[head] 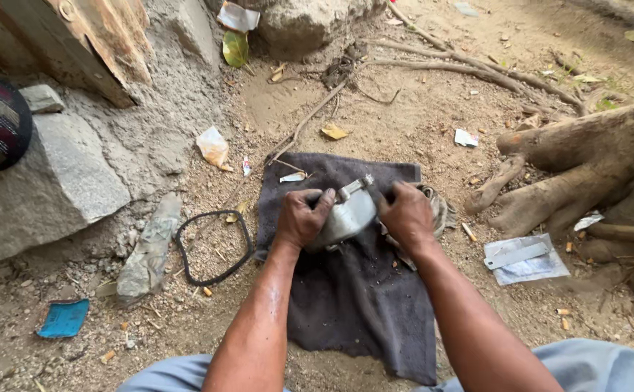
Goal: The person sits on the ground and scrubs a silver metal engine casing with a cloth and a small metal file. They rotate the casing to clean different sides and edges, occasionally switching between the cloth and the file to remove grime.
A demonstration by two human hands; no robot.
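Two hands — one metal part, one dark cloth, one rubber ring

Bare sandy ground in daylight, strewn with litter and dry leaves. Grey stone blocks and a rough concrete wall stand far left; thick tree roots spread on the right

dark grey cloth, silver-grey metal part.

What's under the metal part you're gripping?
A dark cloth lies on the dirt beneath the grey metal part, which the left hand and right hand grip. What is directly under it is hidden.
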